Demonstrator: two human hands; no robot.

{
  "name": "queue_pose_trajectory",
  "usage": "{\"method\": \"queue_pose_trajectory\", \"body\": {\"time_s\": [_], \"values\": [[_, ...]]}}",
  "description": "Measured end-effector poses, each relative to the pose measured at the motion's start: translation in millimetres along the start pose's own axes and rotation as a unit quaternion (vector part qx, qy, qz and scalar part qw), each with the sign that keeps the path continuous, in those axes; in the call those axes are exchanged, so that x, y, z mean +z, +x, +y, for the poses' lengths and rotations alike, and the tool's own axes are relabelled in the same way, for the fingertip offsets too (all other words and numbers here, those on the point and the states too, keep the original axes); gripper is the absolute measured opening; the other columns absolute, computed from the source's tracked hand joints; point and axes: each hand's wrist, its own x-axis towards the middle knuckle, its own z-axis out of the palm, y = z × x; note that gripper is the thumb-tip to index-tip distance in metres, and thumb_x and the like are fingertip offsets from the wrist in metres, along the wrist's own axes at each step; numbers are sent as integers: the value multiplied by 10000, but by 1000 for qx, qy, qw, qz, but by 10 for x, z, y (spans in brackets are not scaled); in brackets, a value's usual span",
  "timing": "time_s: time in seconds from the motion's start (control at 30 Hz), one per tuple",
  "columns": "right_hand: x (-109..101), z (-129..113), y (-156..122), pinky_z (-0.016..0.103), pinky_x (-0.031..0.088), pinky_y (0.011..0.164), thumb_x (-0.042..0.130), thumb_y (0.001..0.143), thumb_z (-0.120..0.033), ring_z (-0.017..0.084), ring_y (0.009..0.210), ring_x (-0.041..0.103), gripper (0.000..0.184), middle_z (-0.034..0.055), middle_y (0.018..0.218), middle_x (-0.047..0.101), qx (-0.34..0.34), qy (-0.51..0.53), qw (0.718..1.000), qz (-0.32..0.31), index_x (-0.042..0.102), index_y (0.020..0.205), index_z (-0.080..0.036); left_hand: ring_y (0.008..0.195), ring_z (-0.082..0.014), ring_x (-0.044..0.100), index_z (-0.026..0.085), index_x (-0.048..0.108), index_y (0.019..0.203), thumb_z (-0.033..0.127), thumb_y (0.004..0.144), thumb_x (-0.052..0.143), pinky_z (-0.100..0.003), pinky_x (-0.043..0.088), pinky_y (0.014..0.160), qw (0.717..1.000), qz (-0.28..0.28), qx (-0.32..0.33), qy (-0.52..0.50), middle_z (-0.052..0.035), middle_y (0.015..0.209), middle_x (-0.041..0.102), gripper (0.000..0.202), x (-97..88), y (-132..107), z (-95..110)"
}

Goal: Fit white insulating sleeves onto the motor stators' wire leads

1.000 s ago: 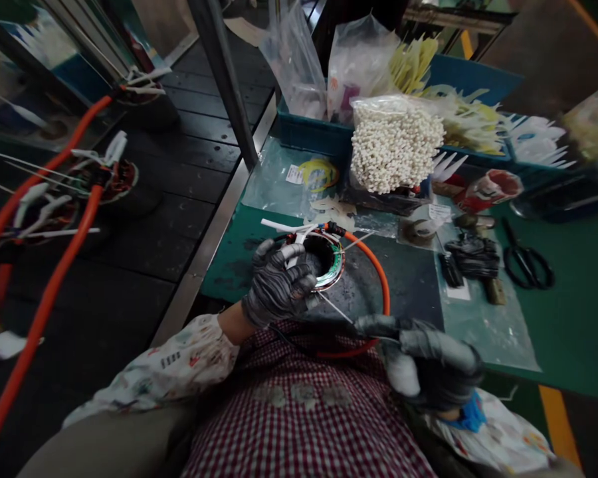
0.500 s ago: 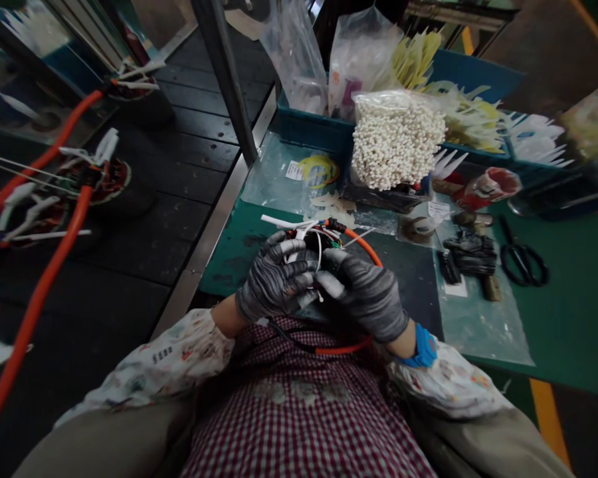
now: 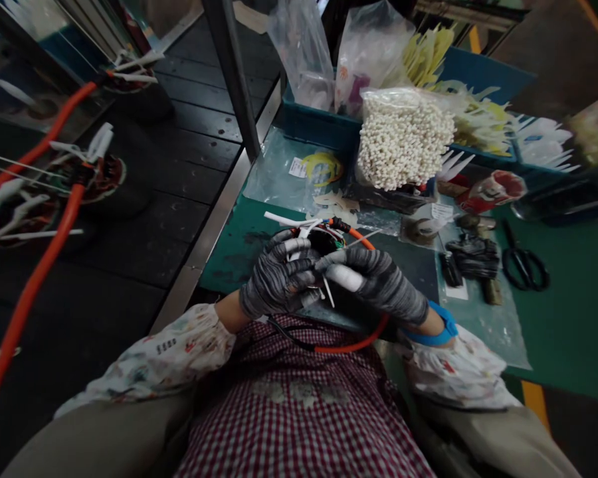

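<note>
Between my gloved hands is a round motor stator (image 3: 323,240) with wires, white sleeves and an orange cable (image 3: 361,239) at its far side. My left hand (image 3: 282,275) wraps around its left side, fingers closed on it. At the near right edge, my right hand (image 3: 373,279) is closed in a pinch on a thin white tie (image 3: 329,292), whose end sticks out below the fingertips. Another thin pale strip (image 3: 366,239) slants out above the right hand. The gloves hide much of the stator, and the exact grip of the right fingertips is partly covered.
A clear bag of white-tipped pieces (image 3: 403,143) lies before the blue bins (image 3: 319,126). On the right are black scissors (image 3: 523,262), a dark bundle (image 3: 473,255) and a red roll (image 3: 493,191). More stators (image 3: 97,176) with orange cables stand on the left.
My right hand has turned flatter and its fingertips have come together near the left fingers. The thin tie end below them now slants to the right. My left hand keeps its hold.
</note>
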Motion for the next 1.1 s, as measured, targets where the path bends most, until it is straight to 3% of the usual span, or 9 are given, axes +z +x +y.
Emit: {"method": "queue_pose_trajectory", "body": {"time_s": [0.13,0.23,0.47,0.6,0.73,0.83,0.97,1.03,1.1], "values": [[8,49,-6,394,679,747,774,910,-281,222,793,768,75,29,909,825,-1,-16,998,56,790,973,-243,1349,-269,614,314,756,1060,507,978,707,-573,411,1280,1000,-16,-6,3,9,1175,804,215,15,-21,-10],[34,100,-2,402,671,787,767,905,-262,222,829,768,51,22,920,827,-9,-18,995,97,780,950,-242,1364,-262,605,327,755,1056,477,955,740,-566,411,1289,1000,-13,-3,-6,11,1162,800,182,17,-21,-12],[31,113,-19,406,674,810,740,935,-248,219,850,781,99,37,955,830,-50,-41,997,52,800,1013,-235,1348,-269,628,329,761,1086,489,1008,650,-602,401,1293,998,-63,-28,0,-5,1126,791,210,3,-24,-9],[99,280,-146,413,650,880,745,940,-311,224,912,771,104,46,1036,825,-115,-96,989,12,821,1007,-284,1383,-248,605,333,743,1140,471,997,690,-530,366,1322,999,-16,-11,-32,2,1112,795,206,18,-8,-15],[232,491,-328,374,636,871,813,935,-456,217,962,751,216,32,1104,805,-60,-85,990,92,777,1077,-296,1343,-237,631,311,727,1094,514,1017,672,-482,335,1339,996,42,8,-76,7,1024,797,224,44,43,-31],[292,498,-390,363,634,883,742,1007,-472,205,933,757,196,20,1020,808,-81,-54,993,74,763,1077,-290,1343,-240,648,321,740,1059,517,1025,659,-477,302,1357,994,43,-6,-102,13,988,807,214,52,47,-40],[337,317,-256,346,644,888,630,1070,-440,198,904,775,233,20,945,810,-146,-55,987,-40,784,1021,-273,1332,-253,669,339,765,1025,529,1016,647,-511,316,1351,993,15,-40,-110,-3,1006,818,224,85,-12,-28],[378,241,-96,350,656,881,591,1081,-387,204,892,772,237,9,855,772,-135,-77,988,-18,772,979,-273,1299,-257,689,334,768,978,535,1014,633,-526,366,1324,994,14,-60,-88,-17,1013,820,245,110,-33,-8],[412,208,83,407,656,955,541,1081,-317,236,1006,767,231,31,915,763,-120,-109,986,45,760,1017,-278,1288,-257,695,329,761,925,513,994,660,-532,393,1306,995,24,-69,-62,-9,971,815,221,127,-38,15]]}}
